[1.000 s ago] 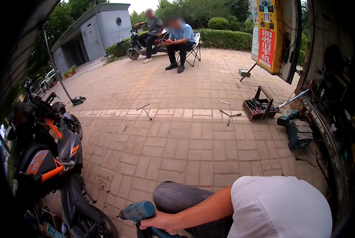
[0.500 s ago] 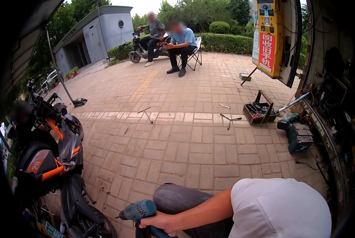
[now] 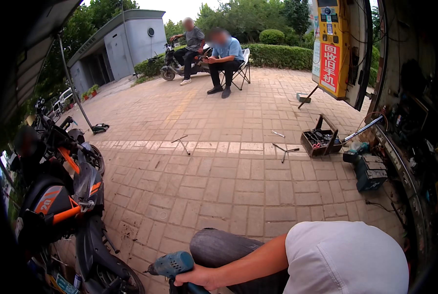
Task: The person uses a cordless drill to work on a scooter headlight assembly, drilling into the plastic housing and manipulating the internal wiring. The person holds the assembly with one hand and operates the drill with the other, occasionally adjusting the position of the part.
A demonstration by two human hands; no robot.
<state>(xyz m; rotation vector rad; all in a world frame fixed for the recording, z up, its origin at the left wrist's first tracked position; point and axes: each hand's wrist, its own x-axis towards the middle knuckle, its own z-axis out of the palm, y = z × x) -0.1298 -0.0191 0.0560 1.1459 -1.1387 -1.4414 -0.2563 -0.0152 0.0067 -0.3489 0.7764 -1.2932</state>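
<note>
My right hand (image 3: 198, 276) is wrapped around the handle of a teal cordless drill (image 3: 174, 263) at the bottom of the view. The drill lies level, its dark chuck and bit toward the left, apart from the rear wheel (image 3: 113, 281) of a black and orange motorbike (image 3: 57, 206). Part of the drill's grip is hidden by my fingers, and its base is cut off by the lower edge. A bent knee in dark grey trousers (image 3: 219, 247) is just beyond my forearm. My left hand does not show.
On the brick paving (image 3: 228, 196) lie a T-shaped wrench (image 3: 182, 145), a three-armed wrench (image 3: 285, 152) and a small spanner (image 3: 278, 134). A wooden toolbox (image 3: 321, 147) and a dark green battery-like box (image 3: 370, 172) stand at right. Two people sit farther off, by a scooter (image 3: 169, 68).
The view has shifted very slightly. The drill stays in my right hand at nearly the same place, and nothing has been taken or let go.
</note>
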